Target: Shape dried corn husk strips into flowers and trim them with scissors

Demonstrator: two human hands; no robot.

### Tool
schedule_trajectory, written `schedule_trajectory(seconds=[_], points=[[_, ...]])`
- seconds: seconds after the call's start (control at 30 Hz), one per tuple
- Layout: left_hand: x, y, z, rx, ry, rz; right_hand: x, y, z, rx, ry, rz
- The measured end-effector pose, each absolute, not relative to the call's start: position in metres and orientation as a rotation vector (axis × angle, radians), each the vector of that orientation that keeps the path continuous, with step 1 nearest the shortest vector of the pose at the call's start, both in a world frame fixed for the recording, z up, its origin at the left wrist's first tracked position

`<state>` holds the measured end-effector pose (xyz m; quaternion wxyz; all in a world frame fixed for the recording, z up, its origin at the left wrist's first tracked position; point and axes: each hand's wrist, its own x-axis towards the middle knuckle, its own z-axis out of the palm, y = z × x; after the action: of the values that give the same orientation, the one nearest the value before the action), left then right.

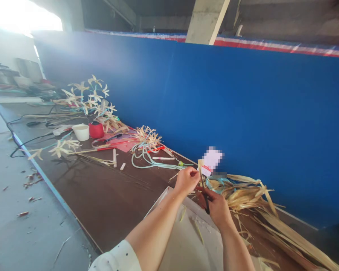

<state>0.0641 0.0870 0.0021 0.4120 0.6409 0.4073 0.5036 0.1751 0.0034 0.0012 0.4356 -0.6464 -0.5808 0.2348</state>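
My left hand [187, 180] is closed in a pinch on a thin pale strip of dried leaf [200, 169] held upright over the worktable. My right hand [218, 208] is closed round dark-handled scissors [205, 199], whose blades reach up to the strip. Just behind both hands lies a heap of dried straw-coloured leaves [248, 195] with light blue ribbon [214, 184] in it. A white sheet [186, 241] lies under my forearms.
The long brown table [101, 195] runs along a blue wall [243, 113]. Farther left lie straw flowers [90, 98], a red pot [96, 130], a white cup [81, 132], green cord [147, 160], red-handled tools and black cables. Grey floor with scraps lies on the left.
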Motion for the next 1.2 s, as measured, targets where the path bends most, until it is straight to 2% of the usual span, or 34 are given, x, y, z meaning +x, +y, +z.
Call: schedule_trajectory(seconds=[1.2], points=[[0.0624,0.0804,0.01,1.693,0.994,1.2,0.176,0.0039,0.0026,-1.637,-1.372,0.68]])
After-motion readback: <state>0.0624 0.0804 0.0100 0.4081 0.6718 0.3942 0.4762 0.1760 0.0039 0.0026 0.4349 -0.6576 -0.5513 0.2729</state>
